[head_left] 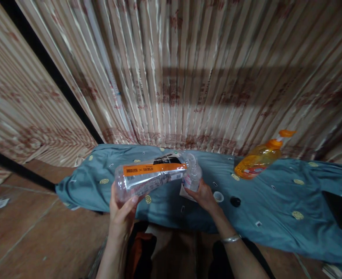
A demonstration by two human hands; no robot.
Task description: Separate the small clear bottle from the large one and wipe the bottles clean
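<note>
The left hand (122,213) is curling partly closed around the base of the big bottle (150,176), which is lying tilted over the desk (171,217), while the right hand (202,195) is wrapping its fingers around the small bottle (195,175), holding it nearly upright. The two necks are already meeting or almost touching, and the white cap (218,197) and black cap (235,201) are lying off to the right on the cloth; no liquid is clearly showing, so how much is done or left I cannot tell.
</note>
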